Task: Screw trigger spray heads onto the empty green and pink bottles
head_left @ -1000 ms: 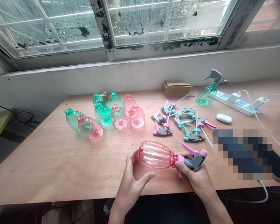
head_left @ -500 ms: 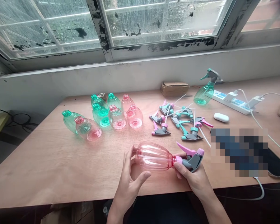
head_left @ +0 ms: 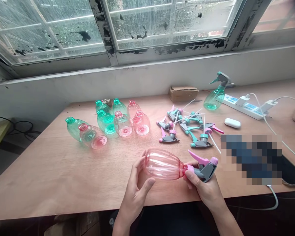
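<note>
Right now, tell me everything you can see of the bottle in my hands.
The bottle looks like see-through pink plastic, its body ridged lengthwise and narrowing to a neck. A pink collar joins it to a grey sprayer with a pink trigger and nozzle. It is held on its side over the table, base left, sprayer right. The left hand curves around the base, thumb apart; the right hand grips at the collar, whose tightness can't be told.

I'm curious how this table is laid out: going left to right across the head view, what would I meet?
Leftmost green bottle, left hand, held pink bottle, right hand, small white oval object, rightmost white plug.
</note>
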`<state>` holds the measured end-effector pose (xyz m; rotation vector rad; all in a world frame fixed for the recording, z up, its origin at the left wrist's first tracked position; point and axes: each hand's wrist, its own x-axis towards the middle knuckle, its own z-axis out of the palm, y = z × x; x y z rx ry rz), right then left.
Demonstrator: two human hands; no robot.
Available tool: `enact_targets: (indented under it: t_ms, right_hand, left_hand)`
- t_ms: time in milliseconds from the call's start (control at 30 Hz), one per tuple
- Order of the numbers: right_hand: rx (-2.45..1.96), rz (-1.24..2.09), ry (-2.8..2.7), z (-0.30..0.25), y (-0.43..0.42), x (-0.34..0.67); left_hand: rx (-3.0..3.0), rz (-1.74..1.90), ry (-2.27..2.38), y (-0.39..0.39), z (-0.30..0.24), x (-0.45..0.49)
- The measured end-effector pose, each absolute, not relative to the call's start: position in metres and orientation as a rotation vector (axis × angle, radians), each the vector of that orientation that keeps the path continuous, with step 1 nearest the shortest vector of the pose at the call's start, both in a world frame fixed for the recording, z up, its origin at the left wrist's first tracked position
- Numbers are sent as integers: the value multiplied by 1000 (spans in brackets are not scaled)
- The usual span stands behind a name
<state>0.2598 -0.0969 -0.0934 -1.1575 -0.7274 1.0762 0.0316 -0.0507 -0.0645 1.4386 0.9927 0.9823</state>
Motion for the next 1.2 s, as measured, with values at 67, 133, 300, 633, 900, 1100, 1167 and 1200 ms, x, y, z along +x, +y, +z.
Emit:
enact_targets:
  t_ms: [67, 133, 300, 633, 900, 1100, 1167, 1200]
  right_hand:
    - [-1182, 1052, -767, -93, -99, 259]
    - [-1196, 1039, -788, -93, -100, 259]
    - [-1130, 1062, -716, -98, -95, 263]
    - [-1060, 1046, -756, -109, -98, 267]
    - [-1020, 1069, -567, -88, -94, 259]
    - [-996, 1041, -529, -93, -94, 260]
    - [-956, 1060, -513, -93, -96, 261]
    - [-942, 1085, -502, -91, -97, 262]
  left_hand:
    - [1406, 1014, 991, -50, -65, 30]
    - [1457, 1000, 1017, -48, -65, 28]
    - [1667, 932, 1052, -45, -60, 32]
    - [1450, 814, 948, -48, -59, 27]
    - [1738, 831, 1020, -51, -66, 30]
    - [1485, 849, 889, -54, -67, 25]
    - [1444, 920, 836, -54, -68, 24]
    - [1460, 937, 816, -55, -67, 24]
